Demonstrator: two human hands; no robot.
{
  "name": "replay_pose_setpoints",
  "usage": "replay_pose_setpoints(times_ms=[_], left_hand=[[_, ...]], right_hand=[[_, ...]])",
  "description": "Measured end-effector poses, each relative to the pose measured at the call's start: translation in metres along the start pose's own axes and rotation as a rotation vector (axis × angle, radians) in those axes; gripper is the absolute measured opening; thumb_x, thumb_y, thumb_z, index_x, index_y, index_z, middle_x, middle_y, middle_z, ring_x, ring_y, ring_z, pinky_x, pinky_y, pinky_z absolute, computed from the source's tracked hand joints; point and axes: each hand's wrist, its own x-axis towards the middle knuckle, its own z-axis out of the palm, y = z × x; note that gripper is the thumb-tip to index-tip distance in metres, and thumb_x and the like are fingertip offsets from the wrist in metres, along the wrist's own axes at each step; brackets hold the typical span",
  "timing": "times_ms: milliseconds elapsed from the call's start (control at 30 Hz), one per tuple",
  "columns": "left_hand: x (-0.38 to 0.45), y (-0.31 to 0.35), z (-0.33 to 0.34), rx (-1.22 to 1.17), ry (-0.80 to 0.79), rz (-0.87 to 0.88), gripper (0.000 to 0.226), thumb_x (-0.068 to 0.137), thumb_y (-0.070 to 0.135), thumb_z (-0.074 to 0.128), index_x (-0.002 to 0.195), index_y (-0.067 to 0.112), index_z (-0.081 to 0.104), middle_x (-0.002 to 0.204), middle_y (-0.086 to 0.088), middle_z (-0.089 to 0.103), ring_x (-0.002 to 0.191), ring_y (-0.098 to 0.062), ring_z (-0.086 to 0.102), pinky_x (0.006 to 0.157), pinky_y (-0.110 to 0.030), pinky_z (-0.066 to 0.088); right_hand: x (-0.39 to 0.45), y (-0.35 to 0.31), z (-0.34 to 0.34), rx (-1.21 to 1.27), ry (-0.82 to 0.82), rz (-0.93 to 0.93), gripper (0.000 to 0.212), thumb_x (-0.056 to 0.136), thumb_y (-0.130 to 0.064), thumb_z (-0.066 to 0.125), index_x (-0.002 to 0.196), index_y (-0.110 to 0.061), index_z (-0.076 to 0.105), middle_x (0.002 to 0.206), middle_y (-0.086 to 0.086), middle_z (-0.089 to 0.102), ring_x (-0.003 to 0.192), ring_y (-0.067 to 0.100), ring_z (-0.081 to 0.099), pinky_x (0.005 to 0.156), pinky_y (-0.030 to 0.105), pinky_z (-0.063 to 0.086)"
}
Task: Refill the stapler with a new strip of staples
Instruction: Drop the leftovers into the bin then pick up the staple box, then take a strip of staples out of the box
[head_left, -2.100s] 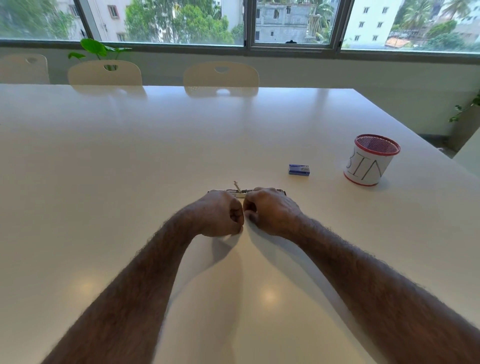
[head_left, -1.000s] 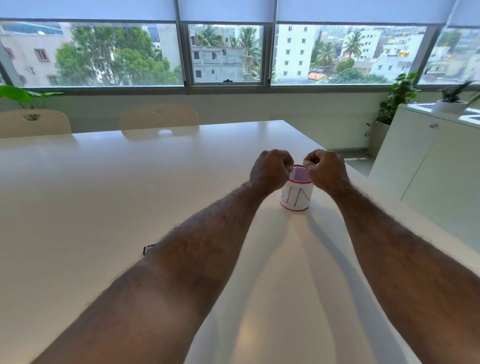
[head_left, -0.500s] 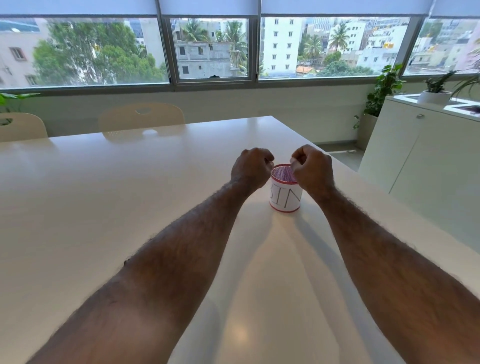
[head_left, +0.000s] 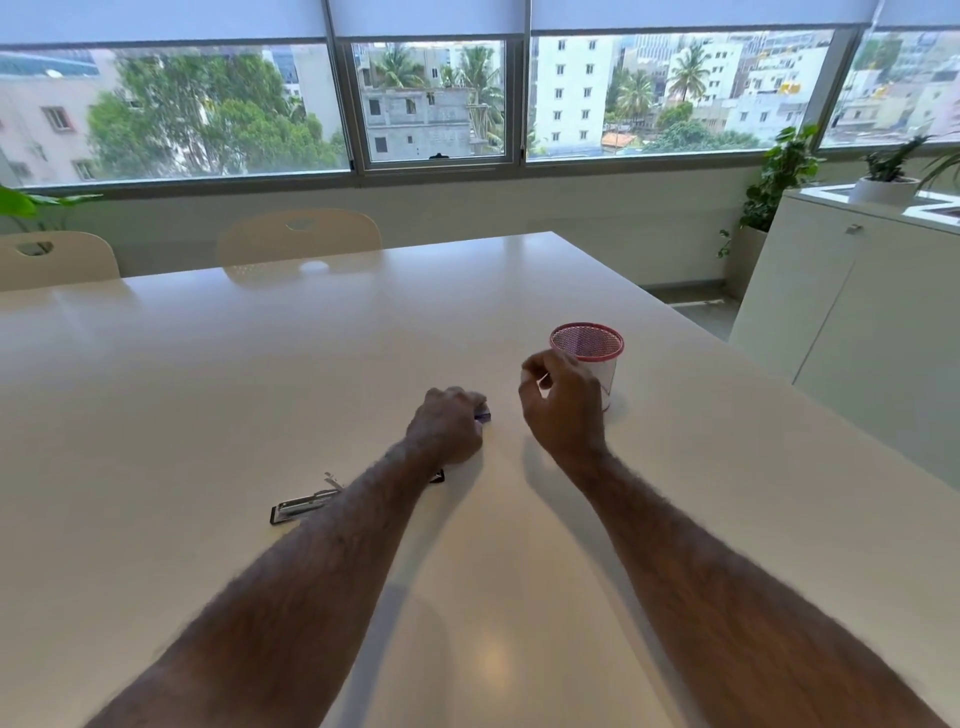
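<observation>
- White desk carries everything: the stapler lies opened flat, partly under the left forearm, and its metal track faces up.
- Left hand rests on the desk beyond the stapler, its fingers curled down on a small blue box; only one corner of the box shows, so I judge it is the staple box, and the hand seems to grip it.
- Right hand hovers above the desk, just in front of the red mesh bin. Its thumb and first fingers are pinched close together; whether something thin is between them I cannot tell.
- No new strip is visible, and the track looks not loaded yet.
- Step in hand, as I judge: getting the staples, before the loading.
- Next move calls for opening the box with both hands, taking out one strip without breaking it, and laying it legs down in the track.
- After that the stapler must be closed.
</observation>
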Motion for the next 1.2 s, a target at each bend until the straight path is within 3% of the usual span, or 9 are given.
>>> replay_pose_setpoints(times_ms=[100, 267, 400, 533, 700, 867, 1000, 1200], left_hand=[[-0.011, 0.010, 0.003, -0.011, 0.029, 0.071, 0.022, 0.087, 0.015, 0.055, 0.103, 0.017, 0.069, 0.113, -0.010, 0.064, 0.103, -0.023, 0.054, 0.086, -0.033, 0.047], [-0.032, 0.026, 0.011, -0.069, 0.072, 0.170, 0.026, 0.088, 0.010, 0.057, 0.110, 0.013, 0.071, 0.110, -0.009, 0.067, 0.098, -0.018, 0.060, 0.082, -0.024, 0.046], [-0.053, 0.025, 0.011, -0.118, 0.094, 0.200, 0.029, 0.089, 0.008, 0.056, 0.115, 0.012, 0.070, 0.113, -0.009, 0.067, 0.099, -0.017, 0.060, 0.080, -0.018, 0.042], [-0.075, 0.018, 0.009, -0.176, 0.108, 0.186, 0.030, 0.088, 0.011, 0.058, 0.116, 0.015, 0.069, 0.112, -0.004, 0.064, 0.092, -0.008, 0.052, 0.077, -0.014, 0.037], [-0.104, 0.000, 0.001, -0.235, 0.095, 0.142, 0.029, 0.082, 0.015, 0.066, 0.111, 0.018, 0.070, 0.100, 0.005, 0.061, 0.090, -0.007, 0.055, 0.069, -0.008, 0.036], [-0.128, -0.020, -0.007, -0.275, 0.083, 0.105, 0.030, 0.079, 0.016, 0.071, 0.109, 0.018, 0.070, 0.102, 0.006, 0.063, 0.091, -0.008, 0.061, 0.083, -0.020, 0.050], [-0.144, -0.036, -0.012, -0.304, 0.098, 0.088, 0.031, 0.079, 0.017, 0.071, 0.110, 0.019, 0.071, 0.099, 0.011, 0.062, 0.089, -0.004, 0.062, 0.082, -0.018, 0.051], [-0.158, -0.051, -0.013, -0.349, 0.131, 0.069, 0.030, 0.078, 0.019, 0.070, 0.107, 0.022, 0.071, 0.099, 0.013, 0.061, 0.089, -0.004, 0.063, 0.077, -0.012, 0.049]], right_hand=[[-0.015, 0.003, -0.003, -0.007, -0.168, 0.145, 0.007, 0.086, -0.009, 0.065, 0.090, -0.009, 0.071, 0.086, 0.007, 0.073, 0.071, 0.013, 0.060, 0.067, 0.024, 0.051], [-0.027, 0.004, -0.021, -0.033, -0.450, 0.270, 0.021, 0.089, -0.005, 0.059, 0.106, -0.007, 0.071, 0.106, 0.007, 0.074, 0.084, 0.010, 0.060, 0.078, 0.017, 0.043], [-0.034, -0.001, -0.036, 0.020, -0.612, 0.309, 0.037, 0.085, 0.002, 0.057, 0.120, -0.009, 0.066, 0.117, 0.006, 0.069, 0.094, 0.013, 0.061, 0.083, 0.018, 0.045], [-0.040, -0.006, -0.048, 0.019, -0.807, 0.257, 0.037, 0.088, -0.006, 0.062, 0.124, -0.016, 0.064, 0.116, -0.002, 0.068, 0.094, 0.010, 0.063, 0.079, 0.017, 0.046], [-0.049, -0.014, -0.055, 0.028, -0.868, 0.178, 0.032, 0.086, -0.016, 0.070, 0.117, -0.023, 0.068, 0.100, -0.011, 0.068, 0.084, 0.002, 0.065, 0.070, 0.007, 0.047], [-0.056, -0.024, -0.055, 0.064, -0.912, 0.168, 0.026, 0.084, -0.017, 0.074, 0.108, -0.024, 0.068, 0.092, -0.012, 0.067, 0.080, 0.001, 0.065, 0.065, 0.008, 0.049], [-0.062, -0.033, -0.051, 0.083, -0.918, 0.149, 0.023, 0.082, -0.019, 0.076, 0.103, -0.026, 0.069, 0.086, -0.016, 0.065, 0.076, -0.002, 0.063, 0.064, 0.004, 0.046], [-0.070, -0.047, -0.040, 0.056, -0.896, 0.124, 0.014, 0.086, -0.031, 0.072, 0.095, -0.021, 0.072, 0.088, -0.007, 0.069, 0.080, 0.007, 0.063, 0.067, 0.019, 0.052]])
